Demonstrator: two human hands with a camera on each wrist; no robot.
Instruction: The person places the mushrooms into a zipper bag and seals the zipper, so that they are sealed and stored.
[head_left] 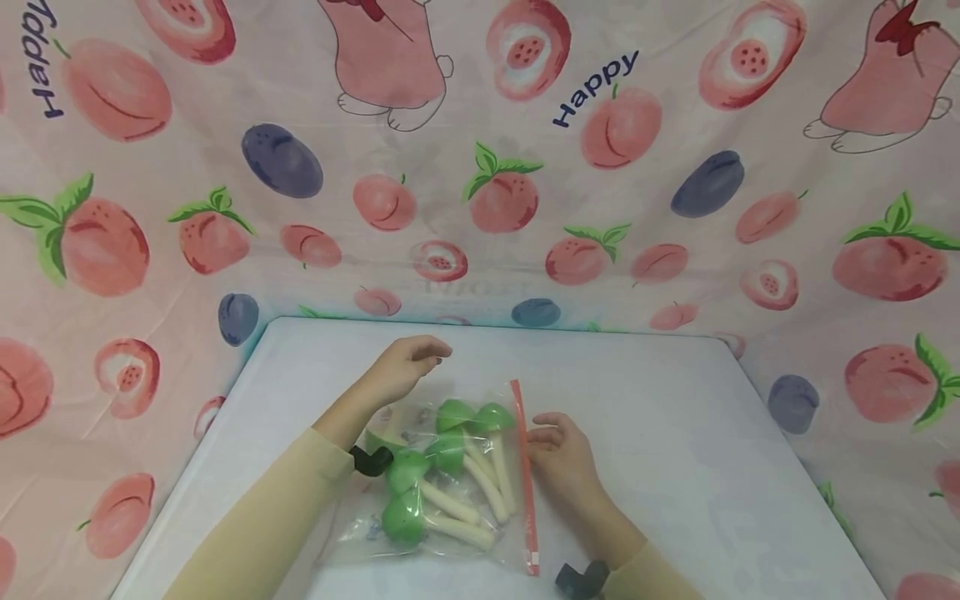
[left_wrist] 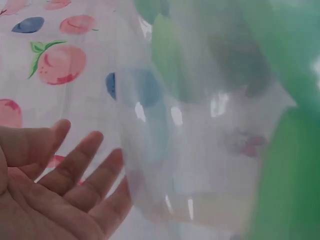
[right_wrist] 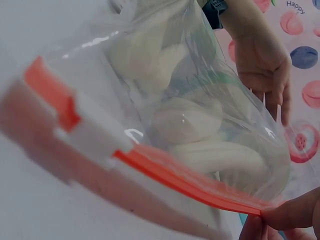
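Note:
A clear zip bag (head_left: pixel 352 533) with a red zip strip (head_left: pixel 525 492) lies on the white table. Inside it are several pieces with rounded green heads (head_left: pixel 405 517) and cream stems (head_left: pixel 457 529); their exact kind is unclear. My right hand (head_left: pixel 566 458) pinches the red strip between thumb and fingers, as the right wrist view shows close up. Past the bag's far left corner hovers my left hand (head_left: pixel 401 367), its fingers loosely bent and holding nothing. In the left wrist view the fingertips (left_wrist: pixel 117 160) come up against the bag's edge; whether they touch it I cannot tell.
The white table (head_left: pixel 652 400) reaches back to a pink curtain (head_left: pixel 450 150) printed with fruit, which also hangs along both sides. Each wrist carries a black device (head_left: pixel 371 461).

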